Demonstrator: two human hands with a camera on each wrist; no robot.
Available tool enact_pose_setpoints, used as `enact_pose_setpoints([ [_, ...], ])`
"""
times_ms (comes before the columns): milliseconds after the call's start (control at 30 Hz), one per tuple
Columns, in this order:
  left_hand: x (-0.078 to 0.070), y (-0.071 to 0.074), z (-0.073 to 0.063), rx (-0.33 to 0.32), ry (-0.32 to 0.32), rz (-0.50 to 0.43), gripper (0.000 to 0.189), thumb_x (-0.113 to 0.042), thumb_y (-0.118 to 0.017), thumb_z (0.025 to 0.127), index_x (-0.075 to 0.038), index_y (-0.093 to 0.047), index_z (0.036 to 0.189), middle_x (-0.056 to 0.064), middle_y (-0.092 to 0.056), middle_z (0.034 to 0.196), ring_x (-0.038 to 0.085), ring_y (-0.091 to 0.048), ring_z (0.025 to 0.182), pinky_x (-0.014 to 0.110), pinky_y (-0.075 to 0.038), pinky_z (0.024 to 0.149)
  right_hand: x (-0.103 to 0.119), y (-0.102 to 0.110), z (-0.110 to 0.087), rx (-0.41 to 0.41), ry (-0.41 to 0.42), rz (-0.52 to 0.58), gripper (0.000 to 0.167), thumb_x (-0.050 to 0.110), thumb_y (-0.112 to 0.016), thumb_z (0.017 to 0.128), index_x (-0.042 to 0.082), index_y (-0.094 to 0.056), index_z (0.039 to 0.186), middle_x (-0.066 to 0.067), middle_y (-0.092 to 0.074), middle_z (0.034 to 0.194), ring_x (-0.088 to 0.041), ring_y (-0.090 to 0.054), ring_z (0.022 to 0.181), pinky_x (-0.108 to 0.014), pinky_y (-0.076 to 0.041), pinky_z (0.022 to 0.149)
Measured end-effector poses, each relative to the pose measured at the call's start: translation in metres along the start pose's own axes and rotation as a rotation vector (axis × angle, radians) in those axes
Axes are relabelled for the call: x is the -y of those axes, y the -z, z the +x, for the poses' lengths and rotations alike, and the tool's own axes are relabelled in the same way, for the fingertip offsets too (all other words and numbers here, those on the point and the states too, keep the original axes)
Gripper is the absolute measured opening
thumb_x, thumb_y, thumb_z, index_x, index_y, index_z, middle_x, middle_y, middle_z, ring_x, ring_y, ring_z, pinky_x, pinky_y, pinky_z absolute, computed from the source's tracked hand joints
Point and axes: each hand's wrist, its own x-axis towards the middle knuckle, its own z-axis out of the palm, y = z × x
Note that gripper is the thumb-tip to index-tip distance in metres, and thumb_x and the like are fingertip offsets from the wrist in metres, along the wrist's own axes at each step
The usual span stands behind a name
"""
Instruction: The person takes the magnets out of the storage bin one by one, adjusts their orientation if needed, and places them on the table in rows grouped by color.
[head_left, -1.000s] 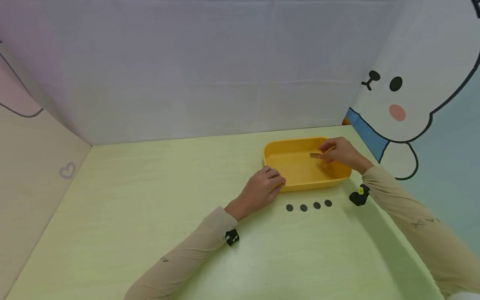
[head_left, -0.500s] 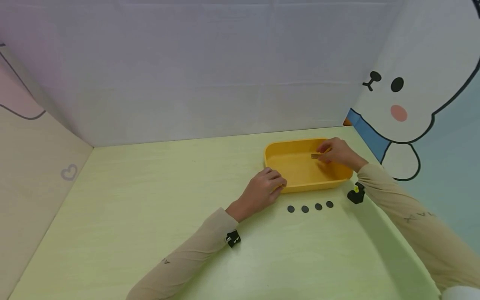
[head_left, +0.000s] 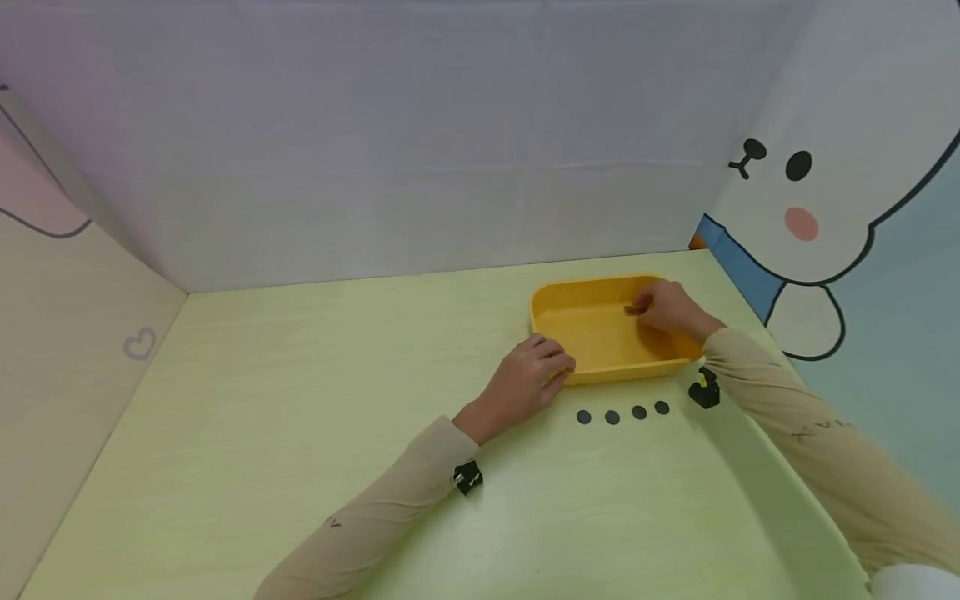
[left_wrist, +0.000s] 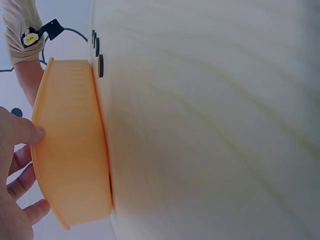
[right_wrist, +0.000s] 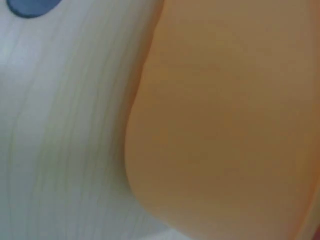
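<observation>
A yellow-orange rectangular tray (head_left: 588, 333) lies near the table's far right corner. At its near left corner my left hand (head_left: 523, 382) grips the rim. In the left wrist view the left thumb (left_wrist: 30, 132) lies against the tray's outer wall, with other fingers around the rim. My right hand (head_left: 671, 308) reaches into the tray's right half and pinches a small flat brown piece (head_left: 633, 311). Its fingertips and part of the piece are hidden from the head view. The right wrist view shows only the tray wall (right_wrist: 215, 125), not the hand.
Several flat dark discs (head_left: 612, 417) lie in a row just in front of the tray. The pale green table (head_left: 300, 417) meets a white back wall (head_left: 412, 167) and a side wall with a cartoon bear (head_left: 832, 208) at right.
My right hand has moved slightly left and lower into the tray, and the brown piece shows less between its fingers. The left hand keeps its hold on the rim.
</observation>
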Motion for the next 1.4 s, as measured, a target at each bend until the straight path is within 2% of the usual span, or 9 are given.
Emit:
enact_pose_setpoints([
  [133, 0.002, 0.0, 0.002, 0.002, 0.0, -0.001, 0.005, -0.011, -0.07, 0.084, -0.011, -0.07, 0.089, 0.0, -0.064, 0.09, 0.015, -0.052, 0.085, 0.023, -0.042, 0.078, -0.002, -0.004, 0.003, -0.041, 0.056, -0.038, 0.024, -0.006, -0.069, 0.078, -0.014, -0.065, 0.1, -0.025, -0.064, 0.093, -0.033, -0.054, 0.083, -0.048, -0.046, 0.084],
  [333, 0.005, 0.001, 0.001, 0.019, 0.01, -0.009, 0.007, -0.01, -0.072, 0.083, -0.01, -0.07, 0.09, 0.001, -0.065, 0.091, 0.016, -0.052, 0.086, 0.024, -0.043, 0.078, -0.002, -0.009, 0.006, -0.089, 0.15, -0.142, 0.013, 0.0, -0.073, 0.077, -0.01, -0.068, 0.084, -0.013, -0.064, 0.073, -0.027, -0.053, 0.07, -0.04, -0.045, 0.071],
  [533, 0.005, 0.002, 0.001, 0.022, 0.026, -0.005, 0.008, -0.009, -0.072, 0.082, -0.011, -0.07, 0.089, 0.0, -0.064, 0.091, 0.016, -0.052, 0.085, 0.023, -0.043, 0.077, 0.002, -0.01, 0.007, -0.067, 0.115, -0.106, 0.01, 0.0, -0.071, 0.079, -0.008, -0.069, 0.085, -0.009, -0.061, 0.069, -0.025, -0.051, 0.067, -0.034, -0.041, 0.066],
  [800, 0.005, 0.001, 0.001, 0.021, 0.028, 0.001, 0.006, -0.01, -0.071, 0.083, -0.012, -0.07, 0.089, -0.001, -0.064, 0.091, 0.015, -0.052, 0.085, 0.023, -0.043, 0.078, 0.001, -0.009, 0.007, -0.013, 0.072, -0.041, 0.01, 0.0, -0.066, 0.078, -0.008, -0.069, 0.085, -0.011, -0.062, 0.074, -0.026, -0.05, 0.069, -0.03, -0.041, 0.064],
  [1067, 0.004, -0.001, 0.002, 0.008, 0.019, -0.017, 0.008, -0.008, -0.072, 0.082, -0.011, -0.07, 0.088, 0.0, -0.064, 0.09, 0.016, -0.052, 0.084, 0.023, -0.043, 0.077, -0.003, -0.011, 0.004, 0.015, 0.027, 0.002, 0.015, 0.003, -0.064, 0.082, -0.009, -0.064, 0.091, -0.017, -0.061, 0.084, -0.027, -0.051, 0.075, -0.034, -0.044, 0.07],
  [1400, 0.006, -0.004, 0.003, -0.002, 0.004, -0.005, 0.007, -0.009, -0.071, 0.083, -0.011, -0.07, 0.089, 0.0, -0.064, 0.09, 0.015, -0.051, 0.083, 0.023, -0.042, 0.076, -0.003, -0.008, 0.003, 0.069, 0.009, 0.077, 0.018, -0.002, -0.063, 0.082, -0.01, -0.063, 0.099, -0.019, -0.061, 0.091, -0.028, -0.051, 0.079, -0.034, -0.044, 0.074],
])
